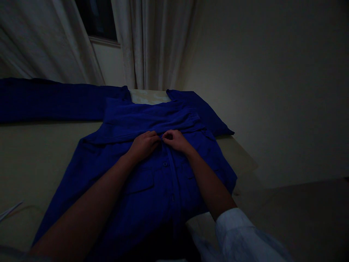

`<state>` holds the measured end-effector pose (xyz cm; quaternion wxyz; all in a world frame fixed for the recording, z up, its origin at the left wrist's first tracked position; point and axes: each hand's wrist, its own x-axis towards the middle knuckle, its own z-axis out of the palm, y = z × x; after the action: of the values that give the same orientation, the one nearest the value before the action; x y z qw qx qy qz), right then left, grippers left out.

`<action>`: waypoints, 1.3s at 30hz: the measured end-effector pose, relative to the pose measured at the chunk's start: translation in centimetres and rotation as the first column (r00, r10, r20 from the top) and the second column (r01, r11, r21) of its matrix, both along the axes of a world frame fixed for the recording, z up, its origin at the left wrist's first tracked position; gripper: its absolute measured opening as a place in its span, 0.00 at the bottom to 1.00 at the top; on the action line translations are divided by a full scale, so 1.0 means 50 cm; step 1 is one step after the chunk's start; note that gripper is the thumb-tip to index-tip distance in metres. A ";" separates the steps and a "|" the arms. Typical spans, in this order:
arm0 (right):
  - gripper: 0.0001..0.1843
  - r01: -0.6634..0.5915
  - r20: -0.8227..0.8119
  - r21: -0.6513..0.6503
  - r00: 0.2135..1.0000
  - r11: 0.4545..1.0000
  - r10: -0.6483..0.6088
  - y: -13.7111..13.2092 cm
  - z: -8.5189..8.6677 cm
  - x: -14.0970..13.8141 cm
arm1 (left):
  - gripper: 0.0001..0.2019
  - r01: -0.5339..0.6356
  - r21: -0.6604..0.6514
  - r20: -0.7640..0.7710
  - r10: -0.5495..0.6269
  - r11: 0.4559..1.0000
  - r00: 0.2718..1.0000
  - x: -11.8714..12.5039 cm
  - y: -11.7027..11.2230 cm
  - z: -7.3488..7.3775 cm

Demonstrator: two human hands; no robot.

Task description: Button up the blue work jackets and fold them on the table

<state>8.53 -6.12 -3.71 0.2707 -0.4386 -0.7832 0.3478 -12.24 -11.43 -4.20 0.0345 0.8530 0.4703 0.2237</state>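
Note:
A blue garment [109, 203] with a button placket and a flap pocket [140, 181] lies spread in front of me. Its upper part is turned over near the far end, making a fold across it. My left hand [145, 145] is closed on the cloth at that fold, fingers bent. Right beside it, my right hand [177, 141] pinches the cloth at the same place, thumb and forefinger curled together. From between the hands a narrow blue fabric strip [173, 178] runs down over the front, beside a button [165, 164]. My fingertips hide exactly what they pinch.
A pale-covered table [24, 156] carries the garment. Long blue sleeves or legs [54, 102] stretch left, and another blue cloth part [207, 112] reaches the right edge. Pale scissors-like points [11, 211] show at left. Curtains [155, 47] and a wall [267, 91] stand behind.

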 end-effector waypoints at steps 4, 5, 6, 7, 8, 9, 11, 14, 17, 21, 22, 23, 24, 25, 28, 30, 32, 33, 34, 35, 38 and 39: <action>0.07 -0.036 0.035 0.039 0.999 0.999 0.035 -0.003 0.005 0.000 | 0.08 -0.013 0.075 -0.075 0.018 0.997 0.997 0.001 -0.005 0.002; 0.07 -0.044 0.040 0.044 0.998 0.998 0.042 -0.003 0.006 0.000 | 0.08 -0.023 0.081 -0.073 0.029 0.996 0.997 0.001 -0.005 0.003; 0.07 -0.053 0.045 0.044 0.998 0.998 0.051 -0.003 0.007 0.000 | 0.07 -0.043 0.080 -0.061 0.048 0.996 0.997 0.001 -0.005 0.003; 0.08 -0.061 0.050 0.044 0.997 0.997 0.059 -0.003 0.007 0.000 | 0.06 -0.070 0.077 -0.040 0.073 0.995 0.997 0.000 -0.005 0.003; 0.08 -0.068 0.058 0.044 0.996 0.997 0.065 -0.003 0.007 0.000 | 0.05 -0.091 0.071 -0.016 0.093 0.993 0.996 0.000 -0.004 0.002; 0.09 -0.073 0.069 0.045 0.995 0.996 0.070 -0.003 0.007 -0.001 | 0.05 -0.100 0.065 0.002 0.100 0.993 0.995 0.000 -0.004 0.002; 0.10 -0.077 0.097 0.059 0.993 0.995 0.071 -0.002 0.007 -0.001 | 0.07 -0.066 0.048 0.007 0.065 0.997 0.998 0.000 -0.003 0.002; 0.10 -0.081 0.125 0.080 0.990 0.993 0.071 -0.003 0.011 -0.001 | 0.09 -0.010 0.009 -0.014 0.010 1.000 1.000 0.004 -0.005 0.003; 0.11 -0.086 0.149 0.086 0.986 0.993 0.072 -0.006 0.015 -0.001 | 0.10 -0.065 -0.030 0.021 0.065 0.997 0.998 0.006 -0.005 0.002; 0.10 -0.072 0.163 0.107 0.985 0.992 0.054 -0.009 0.018 -0.001 | 0.08 -0.081 -0.090 0.100 0.090 0.993 0.991 -0.002 0.006 -0.003; 0.10 -0.073 0.165 0.116 0.985 0.991 0.054 -0.009 0.018 0.000 | 0.07 -0.070 -0.127 0.131 0.087 0.989 0.988 -0.005 0.009 -0.003; 0.09 -0.077 0.167 0.125 0.984 0.989 0.055 -0.010 0.018 0.000 | 0.07 -0.052 -0.176 0.169 0.082 0.983 0.982 -0.009 0.013 -0.003; 0.09 -0.082 0.171 0.132 0.984 0.988 0.059 -0.011 0.018 0.000 | 0.08 -0.028 -0.229 0.211 0.077 0.973 0.974 -0.011 0.017 -0.002; 0.09 -0.087 0.173 0.138 0.983 0.987 0.063 -0.011 0.018 -0.001 | 0.09 -0.004 -0.273 0.251 0.075 0.962 0.965 -0.013 0.019 0.000; 0.10 -0.102 0.169 0.155 0.983 0.983 0.075 -0.012 0.017 -0.002 | 0.13 -0.013 -0.312 0.296 0.111 0.950 0.949 -0.013 0.024 0.004; 0.09 -0.107 0.159 0.168 0.984 0.980 0.080 -0.012 0.016 -0.003 | 0.13 -0.048 -0.305 0.276 0.137 0.951 0.951 -0.009 0.024 0.004; 0.07 -0.101 0.146 0.172 0.986 0.980 0.076 -0.011 0.014 -0.004 | 0.11 -0.058 -0.313 0.263 0.145 0.948 0.954 -0.005 0.023 0.003; 0.06 -0.092 0.139 0.170 0.988 0.981 0.069 -0.011 0.013 -0.005 | 0.10 -0.056 -0.315 0.262 0.144 0.947 0.954 -0.003 0.022 0.002; 0.05 -0.083 0.130 0.166 0.990 0.983 0.061 -0.010 0.012 -0.006 | 0.10 -0.057 -0.314 0.262 0.145 0.948 0.954 -0.002 0.020 0.001; 0.05 -0.073 0.122 0.163 0.991 0.984 0.053 -0.010 0.011 -0.006 | 0.10 -0.064 -0.309 0.263 0.150 0.949 0.953 -0.001 0.019 0.001; 0.04 -0.062 0.119 0.164 0.992 0.985 0.043 -0.008 0.009 -0.009 | 0.11 -0.071 -0.300 0.261 0.153 0.951 0.953 -0.001 0.017 -0.001; 0.04 -0.064 0.121 0.169 0.992 0.983 0.044 -0.008 0.008 -0.009 | 0.10 -0.069 -0.300 0.259 0.151 0.951 0.954 -0.001 0.017 -0.001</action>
<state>8.07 -6.51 -3.31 0.2518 -0.4116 -0.8366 0.2595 -12.27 -10.58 -4.24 0.2115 0.7709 0.5356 0.2722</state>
